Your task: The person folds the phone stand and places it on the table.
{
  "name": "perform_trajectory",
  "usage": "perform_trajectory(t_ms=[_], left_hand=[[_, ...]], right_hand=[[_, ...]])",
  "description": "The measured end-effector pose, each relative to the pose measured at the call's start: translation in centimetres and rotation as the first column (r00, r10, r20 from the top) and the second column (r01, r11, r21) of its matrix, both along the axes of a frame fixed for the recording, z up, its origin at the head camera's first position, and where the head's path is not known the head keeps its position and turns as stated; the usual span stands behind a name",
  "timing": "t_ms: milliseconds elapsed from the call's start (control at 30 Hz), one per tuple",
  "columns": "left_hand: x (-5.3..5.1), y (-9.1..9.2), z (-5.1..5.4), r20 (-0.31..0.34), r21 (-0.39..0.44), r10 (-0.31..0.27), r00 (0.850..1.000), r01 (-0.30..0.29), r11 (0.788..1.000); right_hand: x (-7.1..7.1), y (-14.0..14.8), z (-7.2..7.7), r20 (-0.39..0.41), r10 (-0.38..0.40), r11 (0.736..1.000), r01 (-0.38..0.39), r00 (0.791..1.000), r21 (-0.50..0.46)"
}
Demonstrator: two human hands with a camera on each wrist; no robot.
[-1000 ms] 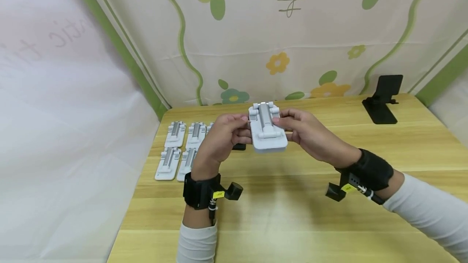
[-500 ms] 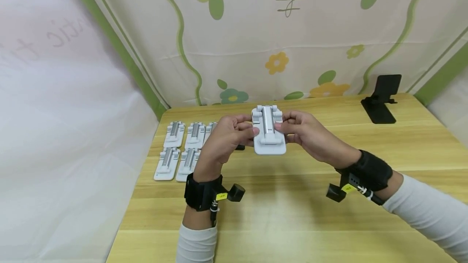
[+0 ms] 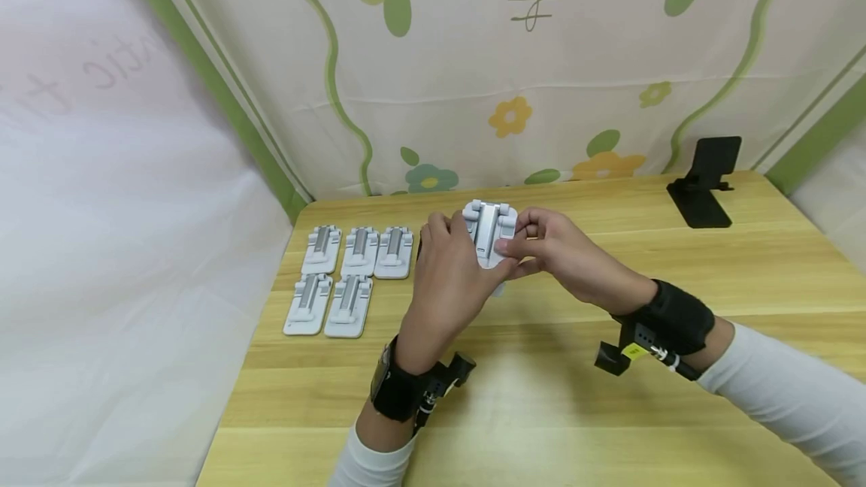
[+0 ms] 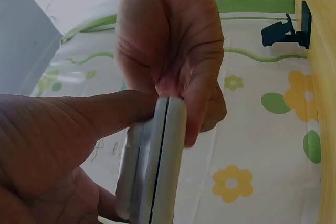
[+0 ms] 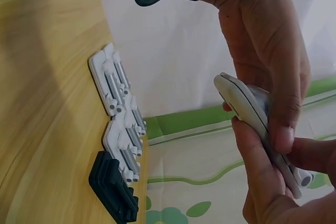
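Both my hands hold a folded white phone stand (image 3: 485,228) with a silver hinged arm, raised above the table. Its lower part is covered by my left hand (image 3: 449,276) in the head view. In the right wrist view, the left thumb presses the face of the stand (image 5: 247,106), and a fingertip shows behind its end. My right hand (image 3: 561,250) pinches the right side, thumb on the front and fingers behind. Seen edge-on in the left wrist view, the stand (image 4: 169,166) shows a thin dark seam between two layers.
Several folded white phone stands (image 3: 348,307) lie in two rows on the left of the wooden table (image 3: 541,412). Beside them lies a folded black stand (image 5: 113,187). An unfolded black stand (image 3: 704,186) is at the back right. A flowered cloth (image 3: 460,58) hangs behind.
My left hand has moved from the phone stand's left side down and across its lower end. The stand has shifted slightly left and up; the right hand keeps its grip.
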State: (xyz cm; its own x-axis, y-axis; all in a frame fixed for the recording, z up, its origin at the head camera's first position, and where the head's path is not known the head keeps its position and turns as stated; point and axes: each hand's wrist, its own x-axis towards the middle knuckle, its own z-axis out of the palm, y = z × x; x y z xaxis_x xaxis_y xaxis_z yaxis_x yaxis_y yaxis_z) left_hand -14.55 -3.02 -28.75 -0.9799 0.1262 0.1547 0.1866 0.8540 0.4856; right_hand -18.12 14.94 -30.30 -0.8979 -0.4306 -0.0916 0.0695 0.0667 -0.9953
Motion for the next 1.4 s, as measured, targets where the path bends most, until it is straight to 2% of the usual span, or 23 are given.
perform_trajectory(t_ms=[133,200,300,433,500,600,667,733,800,867,900,933,967,1000,1067,1100,1133,1167,1200,1267,1333,1400], left_hand=[[0.1,0.4,-0.2,-0.069,-0.034,0.034,0.997,-0.036,0.999],[0.1,0.3,-0.3,-0.08,-0.046,0.034,0.996,-0.037,0.998],[0.0,-0.1,-0.2,-0.065,-0.07,0.023,0.998,-0.028,0.997],[-0.8,-1.2,-0.3,0.034,-0.083,-0.011,0.999,0.014,0.996],[-1.5,-2.1,-0.6,0.101,-0.079,-0.033,0.994,0.041,0.996],[-2.8,-3.6,-1.4,0.185,-0.081,-0.046,0.982,0.062,0.995],[-3.7,-4.6,-2.0,0.244,-0.094,-0.036,0.969,0.061,0.994],[-4.4,-5.6,-2.7,0.312,-0.109,-0.017,0.95,0.054,0.993],[-4.9,-6.6,-3.4,0.386,-0.117,0.006,0.923,0.043,0.992],[-5.2,-7.5,-4.1,0.45,-0.129,0.031,0.892,0.031,0.991],[-5.3,-8.0,-4.4,0.481,-0.136,0.047,0.876,0.022,0.99],[-5.4,-8.5,-4.7,0.503,-0.141,0.063,0.862,0.01,0.99],[-5.5,-8.8,-4.9,0.524,-0.15,0.081,0.848,-0.002,0.989],[-5.5,-9.2,-5.1,0.541,-0.158,0.099,0.835,-0.015,0.987],[-5.5,-9.7,-5.5,0.573,-0.172,0.139,0.808,-0.047,0.984],[-5.5,-9.9,-5.6,0.584,-0.18,0.157,0.797,-0.062,0.982],[-5.5,-10.0,-5.8,0.589,-0.185,0.172,0.789,-0.076,0.98],[-5.5,-10.1,-5.9,0.594,-0.192,0.186,0.783,-0.087,0.978],[-5.5,-10.2,-6.1,0.599,-0.196,0.196,0.777,-0.095,0.976],[-5.6,-10.3,-6.6,0.606,-0.206,0.21,0.767,-0.103,0.973],[-5.8,-10.3,-7.0,0.605,-0.216,0.223,0.764,-0.112,0.97],[-5.9,-10.3,-7.4,0.602,-0.231,0.239,0.762,-0.12,0.966]], right_hand=[[0.1,-0.3,-0.1,0.004,-0.001,1.0,0.001,1.0,0.003],[0.1,-0.4,-0.3,0.008,0.006,1.0,-0.006,1.0,0.009],[-0.1,-0.3,-0.6,-0.004,0.04,0.998,-0.039,0.999,0.041],[-1.1,0.7,-0.8,-0.068,0.069,0.988,-0.059,0.995,0.142],[-2.1,1.7,-0.9,-0.121,0.042,0.976,-0.015,0.992,0.219],[-4.5,4.5,-1.3,-0.216,-0.03,0.937,0.102,0.976,0.335],[-6.3,6.9,-1.8,-0.309,-0.078,0.889,0.207,0.948,0.409],[-8.1,9.9,-2.3,-0.405,-0.116,0.823,0.316,0.907,0.472],[-10.0,13.2,-2.8,-0.495,-0.137,0.728,0.426,0.858,0.537],[-11.7,16.5,-3.1,-0.57,-0.132,0.613,0.518,0.811,0.596],[-12.3,18.1,-3.2,-0.61,-0.102,0.556,0.554,0.785,0.62],[-13.0,19.7,-3.3,-0.663,-0.06,0.508,0.594,0.747,0.623],[-13.5,21.3,-3.4,-0.689,-0.026,0.456,0.622,0.724,0.637],[-13.7,22.7,-3.5,-0.71,0.008,0.41,0.646,0.704,0.644],[-14.1,25.3,-3.6,-0.734,0.06,0.335,0.679,0.677,0.653],[-14.1,26.4,-3.6,-0.729,0.066,0.312,0.68,0.681,0.663],[-14.1,27.3,-3.5,-0.714,0.055,0.281,0.675,0.698,0.682],[-14.1,28.0,-3.4,-0.683,0.037,0.244,0.656,0.73,0.714],[-14.1,28.6,-3.3,-0.667,0.02,0.218,0.647,0.745,0.73],[-14.1,29.5,-3.3,-0.646,-0.012,0.165,0.638,0.764,0.752],[-14.2,30.1,-3.3,-0.634,-0.035,0.134,0.632,0.772,0.763],[-14.3,30.4,-3.5,-0.621,-0.041,0.138,0.62,0.783,0.772]])
